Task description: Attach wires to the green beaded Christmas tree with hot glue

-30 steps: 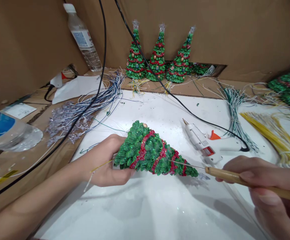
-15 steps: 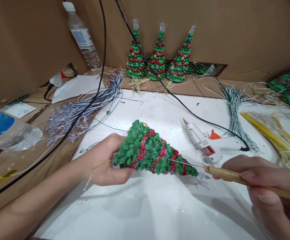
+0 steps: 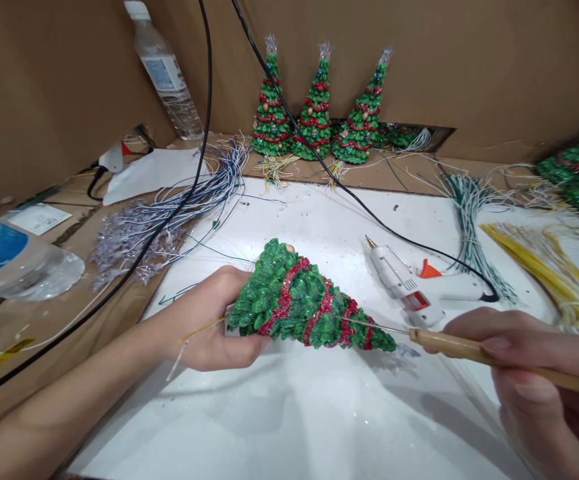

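The left hand (image 3: 214, 327) is closed around the wide base of a green glittered cone-shaped Christmas tree with red garland bands (image 3: 304, 307). The tree lies on its side just above the white work sheet (image 3: 289, 427), tip pointing toward the right hand (image 3: 534, 373). This grip appears to steady the tree and expose its flank.

The right hand pinches the handle of a wooden-handled tool with a thin metal needle (image 3: 449, 345) between thumb and fingers. The needle runs along the tree near its tip; whether it enters the surface cannot be told.

A white hot-glue gun with an orange trigger (image 3: 409, 283) lies beyond the tree tip, near the tool handle, its black cord (image 3: 319, 167) trailing away behind the tree. Three upright finished green trees (image 3: 314, 107) stand well behind the held tree at the cardboard wall.

In front of the tree, the sheet is bare and offers room. Left of the tree, a bundle of blue and white wires (image 3: 184, 207) crosses the sheet edge.
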### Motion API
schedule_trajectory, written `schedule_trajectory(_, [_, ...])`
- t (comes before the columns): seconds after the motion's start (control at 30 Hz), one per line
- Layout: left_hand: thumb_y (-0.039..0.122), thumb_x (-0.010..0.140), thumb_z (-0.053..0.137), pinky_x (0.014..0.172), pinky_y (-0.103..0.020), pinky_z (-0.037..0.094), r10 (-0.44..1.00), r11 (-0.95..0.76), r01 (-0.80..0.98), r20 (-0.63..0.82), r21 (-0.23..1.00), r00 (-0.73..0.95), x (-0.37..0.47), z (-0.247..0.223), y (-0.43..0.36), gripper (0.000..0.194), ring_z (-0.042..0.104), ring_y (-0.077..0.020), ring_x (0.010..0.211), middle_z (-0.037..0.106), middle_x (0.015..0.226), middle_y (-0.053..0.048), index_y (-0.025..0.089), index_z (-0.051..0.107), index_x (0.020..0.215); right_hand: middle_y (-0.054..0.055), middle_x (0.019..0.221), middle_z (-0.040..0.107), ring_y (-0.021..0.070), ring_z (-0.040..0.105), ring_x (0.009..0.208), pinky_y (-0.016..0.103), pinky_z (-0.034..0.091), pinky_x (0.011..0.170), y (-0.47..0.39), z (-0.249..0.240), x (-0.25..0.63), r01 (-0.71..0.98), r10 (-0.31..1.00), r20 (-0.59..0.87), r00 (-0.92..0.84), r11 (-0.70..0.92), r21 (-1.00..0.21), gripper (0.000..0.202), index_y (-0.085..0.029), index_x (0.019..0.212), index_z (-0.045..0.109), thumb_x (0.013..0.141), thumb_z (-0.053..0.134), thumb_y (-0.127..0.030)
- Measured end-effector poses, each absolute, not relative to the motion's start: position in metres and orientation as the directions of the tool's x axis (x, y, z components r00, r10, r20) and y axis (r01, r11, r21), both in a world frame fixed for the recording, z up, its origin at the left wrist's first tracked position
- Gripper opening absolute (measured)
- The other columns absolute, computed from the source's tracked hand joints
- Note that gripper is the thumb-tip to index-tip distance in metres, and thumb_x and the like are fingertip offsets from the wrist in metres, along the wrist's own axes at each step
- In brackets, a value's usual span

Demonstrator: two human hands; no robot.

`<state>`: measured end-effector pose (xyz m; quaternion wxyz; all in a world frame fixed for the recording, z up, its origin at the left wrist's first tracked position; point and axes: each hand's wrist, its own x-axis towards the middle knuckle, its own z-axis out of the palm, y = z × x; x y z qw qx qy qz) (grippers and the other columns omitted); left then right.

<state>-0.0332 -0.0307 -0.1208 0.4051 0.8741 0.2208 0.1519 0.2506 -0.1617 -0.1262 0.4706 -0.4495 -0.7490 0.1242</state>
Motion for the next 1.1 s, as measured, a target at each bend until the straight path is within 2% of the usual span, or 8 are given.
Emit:
schedule_trajectory(0.1, [0.017, 0.067, 0.049, 0.046, -0.017, 0.029, 0.504, -0.575, 0.258, 0.089, 0.777, 0.859, -0.0329, -0.1205, -0.0305, 0.010, 0.029, -0.0063, 0.050, 0.035, 0.054, 0.007, 0.018, 0.042, 0.060, 0.007, 0.082, 0.069, 0.0246, 0.069, 0.081, 0.032, 0.053, 0.051, -0.1612, -0.1275, 0.2491, 0.565, 0.796, 0.594, -0.115, 0.544, -0.620, 0.022, -0.027, 0.103, 0.054, 0.085, 0.052, -0.015])
schedule_trajectory(0.53, [0.020, 0.069, 0.048, 0.048, -0.018, 0.030, 0.518, -0.593, 0.295, 0.074, 0.749, 0.852, -0.0348, -0.1228, -0.0308, 0.009, 0.032, -0.0075, 0.052, 0.039, 0.055, 0.006, 0.017, 0.044, 0.061, 0.006, 0.079, 0.067, 0.0217, 0.069, 0.081, 0.030, 0.052, 0.053, -0.1602, -0.1258, 0.2454, 0.576, 0.782, 0.615, -0.099, 0.550, -0.606, 0.014, -0.025, 0.100, 0.053, 0.089, 0.049, -0.017])
schedule_trajectory(0.7, [0.020, 0.069, 0.048, 0.048, -0.018, 0.031, 0.510, -0.592, 0.293, 0.067, 0.751, 0.858, -0.0353, -0.1237, -0.0303, 0.010, 0.033, -0.0075, 0.052, 0.039, 0.055, 0.006, 0.017, 0.043, 0.061, 0.005, 0.078, 0.067, 0.0203, 0.069, 0.076, 0.030, 0.053, 0.054, -0.1596, -0.1260, 0.2437, 0.576, 0.785, 0.617, -0.059, 0.531, -0.621, 0.012, -0.025, 0.097, 0.054, 0.088, 0.051, -0.018])
schedule_trajectory(0.9, [0.019, 0.069, 0.048, 0.048, -0.018, 0.031, 0.514, -0.604, 0.294, 0.080, 0.741, 0.854, -0.0344, -0.1227, -0.0309, 0.012, 0.032, -0.0074, 0.051, 0.039, 0.053, 0.005, 0.018, 0.042, 0.059, 0.006, 0.078, 0.068, 0.0237, 0.069, 0.070, 0.035, 0.053, 0.051, -0.1609, -0.1303, 0.2435, 0.554, 0.791, 0.611, -0.008, 0.513, -0.656, 0.010, -0.027, 0.095, 0.057, 0.087, 0.054, -0.022])
schedule_trajectory(1.1, [0.018, 0.067, 0.048, 0.047, -0.017, 0.030, 0.531, -0.581, 0.308, 0.064, 0.754, 0.845, -0.0338, -0.1224, -0.0317, 0.009, 0.032, -0.0069, 0.051, 0.037, 0.054, 0.006, 0.017, 0.043, 0.059, 0.005, 0.077, 0.067, 0.0200, 0.068, 0.072, 0.030, 0.051, 0.051, -0.1604, -0.1271, 0.2407, 0.605, 0.770, 0.638, 0.008, 0.504, -0.617, 0.006, -0.026, 0.094, 0.056, 0.090, 0.052, -0.025])
